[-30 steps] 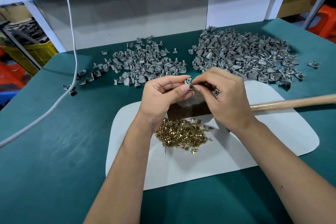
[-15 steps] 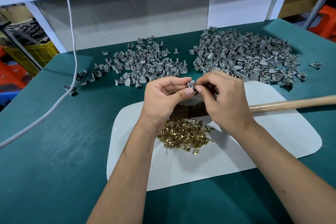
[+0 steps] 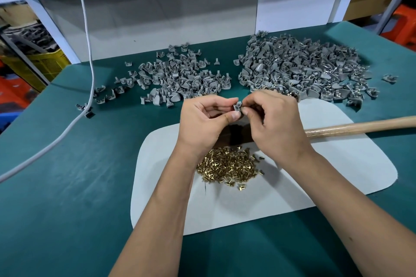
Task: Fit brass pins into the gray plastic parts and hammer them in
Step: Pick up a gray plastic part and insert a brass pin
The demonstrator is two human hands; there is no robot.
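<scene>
Both hands meet above the white mat [image 3: 337, 177]. My left hand [image 3: 202, 121] pinches a small gray plastic part [image 3: 237, 105] between thumb and fingers. My right hand [image 3: 272, 119] has its fingertips curled against the same part; any pin between them is hidden. A heap of brass pins [image 3: 227, 167] lies on the mat just below the wrists. Two piles of gray parts sit behind: a smaller pile [image 3: 177, 78] at the left, a bigger pile [image 3: 299, 67] at the right. The hammer's wooden handle [image 3: 360, 127] lies to the right, its dark head [image 3: 236, 136] mostly hidden under my hands.
The green table top [image 3: 67, 186] stretches to the left and front. A white cable [image 3: 87, 51] hangs down and crosses the table's left side. Stray gray parts lie near the cable and one part [image 3: 389, 78] at the far right. A gray back wall stands behind the piles.
The hands have barely shifted; the fingers of both keep working on the gray part, which has turned slightly between the fingertips.
</scene>
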